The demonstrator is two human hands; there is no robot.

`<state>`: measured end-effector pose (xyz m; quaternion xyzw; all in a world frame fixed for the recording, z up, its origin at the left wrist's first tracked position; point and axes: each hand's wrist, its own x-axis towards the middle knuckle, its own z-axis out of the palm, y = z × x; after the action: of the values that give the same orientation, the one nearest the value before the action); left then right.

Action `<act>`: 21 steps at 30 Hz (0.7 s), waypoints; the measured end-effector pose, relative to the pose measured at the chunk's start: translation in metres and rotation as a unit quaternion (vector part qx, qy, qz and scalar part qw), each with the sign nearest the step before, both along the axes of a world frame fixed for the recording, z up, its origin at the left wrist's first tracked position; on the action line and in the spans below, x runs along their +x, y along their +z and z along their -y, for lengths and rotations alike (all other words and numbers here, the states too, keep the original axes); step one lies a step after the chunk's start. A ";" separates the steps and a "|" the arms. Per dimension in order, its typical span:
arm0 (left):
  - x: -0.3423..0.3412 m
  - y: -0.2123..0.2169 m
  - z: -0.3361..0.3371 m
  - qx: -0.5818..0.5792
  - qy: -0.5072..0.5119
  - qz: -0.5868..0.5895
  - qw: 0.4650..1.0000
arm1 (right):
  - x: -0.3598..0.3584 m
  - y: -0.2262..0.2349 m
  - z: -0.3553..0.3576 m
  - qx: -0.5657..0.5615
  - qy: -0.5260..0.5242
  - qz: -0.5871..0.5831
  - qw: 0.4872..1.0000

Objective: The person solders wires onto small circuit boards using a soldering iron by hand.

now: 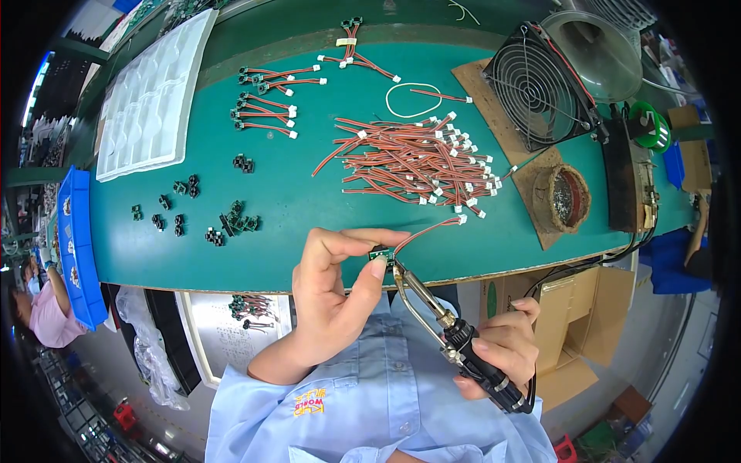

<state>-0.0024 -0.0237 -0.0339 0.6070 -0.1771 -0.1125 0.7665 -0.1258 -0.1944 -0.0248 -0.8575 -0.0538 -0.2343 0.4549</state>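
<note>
Our left hand (333, 285) pinched a small green-and-black circuit board (378, 254) between thumb and fingers, above the near edge of the green desk (301, 197). Our right hand (503, 349) was wrapped around a black-handled metal soldering iron (461, 336), its tip beside the board and a white-plugged, red-and-black wire pair (423, 231).
</note>
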 end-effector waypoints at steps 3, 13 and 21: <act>0.000 -0.001 0.000 0.011 0.005 0.009 1.000 | 0.001 0.000 0.001 0.004 -0.001 0.002 1.000; 0.003 0.000 -0.005 0.100 0.012 0.109 0.989 | -0.004 0.002 0.012 0.002 -0.022 0.050 0.998; 0.010 0.010 -0.009 -0.121 -0.074 -0.199 0.970 | -0.021 -0.047 0.026 0.005 -0.393 -0.055 0.918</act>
<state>0.0072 -0.0152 -0.0240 0.4600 -0.0779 -0.2656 0.8437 -0.1471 -0.2208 -0.0713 -0.8190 0.3139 -0.3467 0.3324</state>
